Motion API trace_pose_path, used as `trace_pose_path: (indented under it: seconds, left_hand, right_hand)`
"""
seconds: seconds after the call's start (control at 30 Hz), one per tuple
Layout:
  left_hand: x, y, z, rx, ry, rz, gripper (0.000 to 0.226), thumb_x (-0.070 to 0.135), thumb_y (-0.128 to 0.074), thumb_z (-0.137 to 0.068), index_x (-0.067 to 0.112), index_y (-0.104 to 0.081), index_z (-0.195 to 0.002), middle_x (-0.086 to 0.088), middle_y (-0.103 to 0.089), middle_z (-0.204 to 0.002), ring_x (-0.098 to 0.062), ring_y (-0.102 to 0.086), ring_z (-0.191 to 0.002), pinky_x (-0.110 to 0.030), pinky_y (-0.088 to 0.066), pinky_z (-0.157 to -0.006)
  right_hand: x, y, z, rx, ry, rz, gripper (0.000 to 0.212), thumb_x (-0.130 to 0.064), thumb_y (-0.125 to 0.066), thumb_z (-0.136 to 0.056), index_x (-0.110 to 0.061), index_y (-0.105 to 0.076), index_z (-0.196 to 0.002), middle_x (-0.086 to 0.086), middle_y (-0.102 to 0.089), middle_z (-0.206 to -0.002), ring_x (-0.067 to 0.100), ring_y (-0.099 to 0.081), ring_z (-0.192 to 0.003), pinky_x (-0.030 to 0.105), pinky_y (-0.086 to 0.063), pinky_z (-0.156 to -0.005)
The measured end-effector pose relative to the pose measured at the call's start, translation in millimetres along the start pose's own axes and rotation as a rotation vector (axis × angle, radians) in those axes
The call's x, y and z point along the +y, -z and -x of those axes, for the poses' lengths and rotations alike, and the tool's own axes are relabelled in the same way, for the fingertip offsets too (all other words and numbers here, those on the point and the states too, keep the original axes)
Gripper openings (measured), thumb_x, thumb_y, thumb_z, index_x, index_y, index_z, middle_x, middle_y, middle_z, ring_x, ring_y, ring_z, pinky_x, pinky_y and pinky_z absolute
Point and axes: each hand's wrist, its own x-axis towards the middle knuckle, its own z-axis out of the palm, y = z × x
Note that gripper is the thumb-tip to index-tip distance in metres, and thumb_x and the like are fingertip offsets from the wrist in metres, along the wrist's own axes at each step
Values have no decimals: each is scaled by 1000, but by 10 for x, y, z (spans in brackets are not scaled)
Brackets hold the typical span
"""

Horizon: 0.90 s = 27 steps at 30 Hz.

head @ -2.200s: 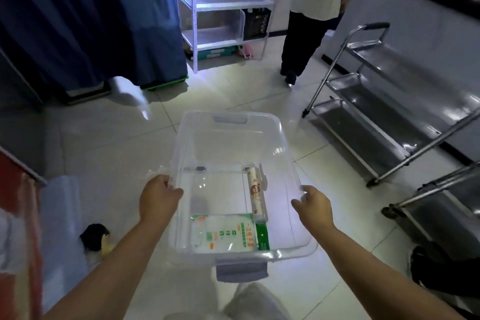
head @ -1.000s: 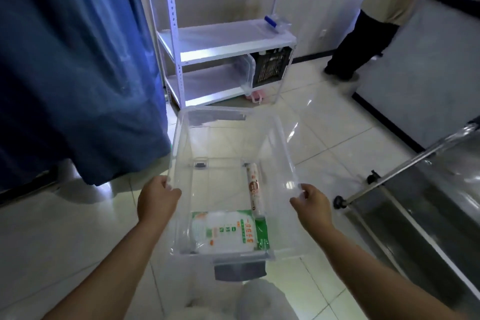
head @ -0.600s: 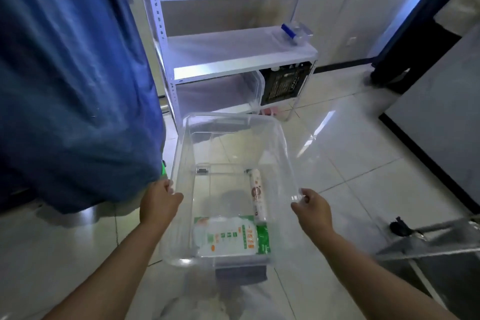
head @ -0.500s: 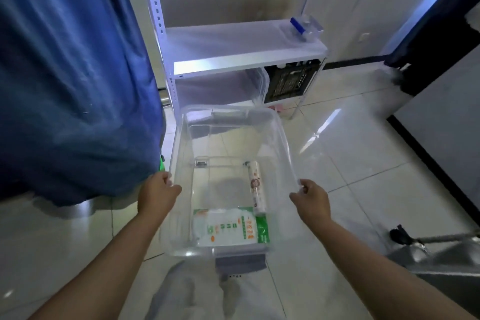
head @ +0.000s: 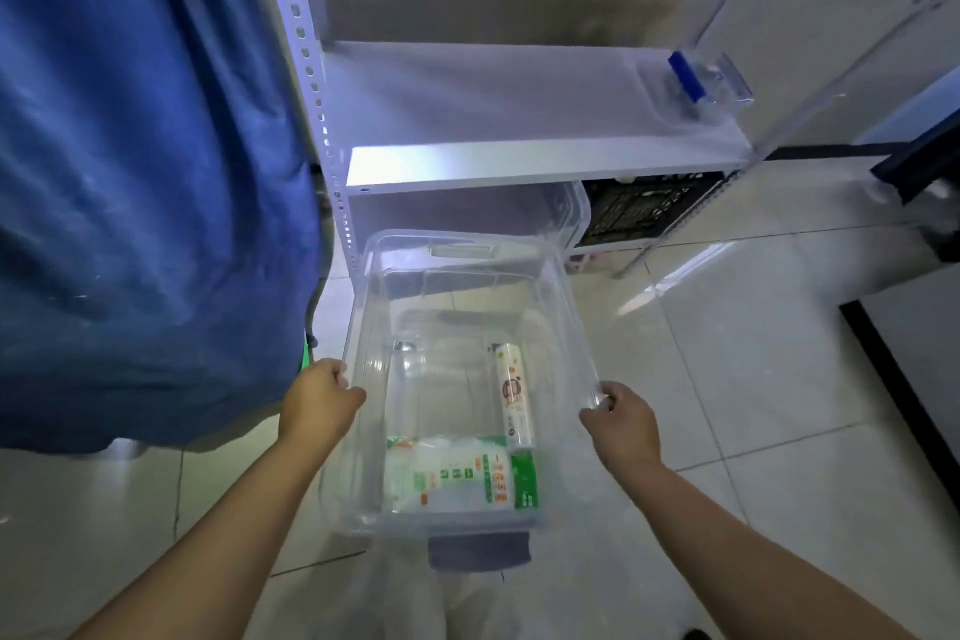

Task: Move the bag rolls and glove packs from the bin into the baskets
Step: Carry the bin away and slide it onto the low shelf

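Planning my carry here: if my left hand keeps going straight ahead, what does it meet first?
Probably the white shelf unit's perforated upright, just ahead of the left hand gripping the clear bin; depth is unclear.

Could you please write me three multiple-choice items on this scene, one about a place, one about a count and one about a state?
1. Where does the bag roll lie in the clear bin?
A. along its right side
B. against its left wall
C. outside it

2. How many items are in the bin?
A. two
B. four
C. none

3. How is the bin held?
A. by one hand
B. by both hands at its side rims
C. by no hand

Answers: 1 A, the roll lies just beyond the glove pack, by the right wall. 2 A, only these two show. 3 B, left hand and right hand grip opposite rims.
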Motion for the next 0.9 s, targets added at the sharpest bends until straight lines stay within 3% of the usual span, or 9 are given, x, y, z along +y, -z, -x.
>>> trace_pose_path:
  seconds: [0.13,0.2,0.33,0.53,0.63,0.7,0.8,0.9]
  left_hand:
    - [191,-197,-680,-5,27,-22,18,5,-61,-71,11,-46,-62,-5,-50,-60,-18,-43,-51,-25,-29,-46]
    - [258,-301,-994,-5,37,-44,6,5,-60,-72,6,-54,-72,-6,-54,-65,-19,-46,-55,-26,-30,-47]
    - [332,-543,-1532,4,56,-68,24,5,-61,-75,0,-61,-98,-8,-59,-81,-23,-51,-67,-28,-30,-51]
    - [412,-986,-2192,101,125,-11,37,2,-60,-78,4,-58,-115,-11,-63,-101,-26,-57,-80,-29,-38,-61]
    - [464,-1188,-2480,186,126,54,34,-4,-56,-77,8,-60,-109,-13,-64,-98,-28,-57,-77,-27,-38,-53]
    - [487,-1299,-2646,256,126,91,33,-4,-55,-77,9,-61,-107,-11,-64,-95,-28,-56,-79,-29,-40,-58]
    - [498,-1423,-2871,333,121,151,35,-1,-55,-77,19,-63,-104,-1,-65,-86,-25,-58,-78,-31,-42,-62]
    - [514,-1485,-3082,365,92,220,36,-2,-59,-77,34,-57,-86,17,-60,-73,-22,-60,-77,-25,-44,-60]
  right_hand:
    - [-231,-266,-718,-5,22,21,27,-7,-62,-74,-10,-66,-101,-3,-59,-68,7,-53,-59,19,-38,-48]
    - [-312,-396,-1062,-22,19,26,32,-6,-60,-73,-10,-66,-104,1,-61,-71,12,-54,-62,22,-38,-52]
    - [-426,-649,-1732,-46,37,33,45,-8,-61,-76,-10,-59,-121,4,-63,-83,19,-56,-76,25,-39,-70]
    - [-486,-1101,-2674,-36,79,1,43,-10,-62,-78,-14,-58,-121,-4,-57,-76,10,-53,-68,24,-37,-65]
    - [-492,-1336,-3058,-24,106,-25,45,-13,-63,-79,-15,-56,-123,-1,-58,-80,14,-55,-72,25,-39,-67]
    - [-509,-1472,-3284,-4,145,-35,44,-13,-63,-78,-15,-57,-122,0,-58,-81,15,-55,-72,27,-41,-67]
    - [-575,-1643,-3598,13,212,-41,40,-13,-62,-78,-14,-58,-118,2,-59,-85,18,-55,-77,33,-48,-74]
    - [-670,-1771,-3875,20,250,-72,39,-13,-63,-79,-13,-58,-118,1,-59,-84,18,-55,-76,36,-50,-77]
